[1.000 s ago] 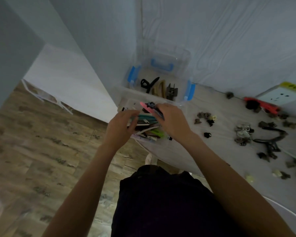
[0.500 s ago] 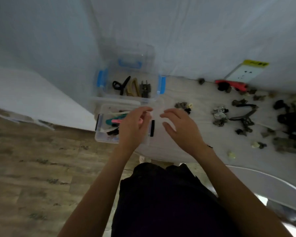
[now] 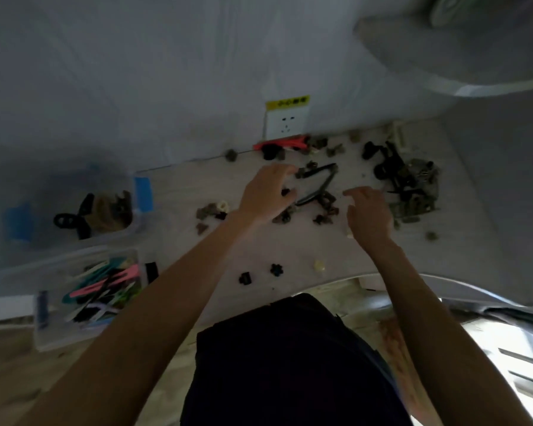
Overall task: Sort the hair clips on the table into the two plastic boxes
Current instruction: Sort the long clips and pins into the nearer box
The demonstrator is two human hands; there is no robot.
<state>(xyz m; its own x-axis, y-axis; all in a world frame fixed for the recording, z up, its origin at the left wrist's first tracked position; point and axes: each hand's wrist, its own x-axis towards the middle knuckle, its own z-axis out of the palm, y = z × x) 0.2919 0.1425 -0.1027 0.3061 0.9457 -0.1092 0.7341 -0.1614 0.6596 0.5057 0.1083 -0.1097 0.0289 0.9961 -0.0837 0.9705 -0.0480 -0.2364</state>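
Two bare forearms, no sleeves visible down to the frame bottom. No watch, ring or bracelet visible on either wrist or hand. Left hand (image 3: pixel 266 195) and right hand (image 3: pixel 370 215) both ungloved; nails too blurred to tell. Dark garment (image 3: pixel 290 364) covers the torso or lap at bottom centre: black or very dark navy, plain, no print or logo visible. Fabric detail lost in low light.

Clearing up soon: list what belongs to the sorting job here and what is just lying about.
Job:
- scattered dark hair clips on the pale wooden table
- clear plastic box with blue latches
- clear plastic box of colourful flat clips

Lying about:
- white wall socket with yellow label
- grey fan base
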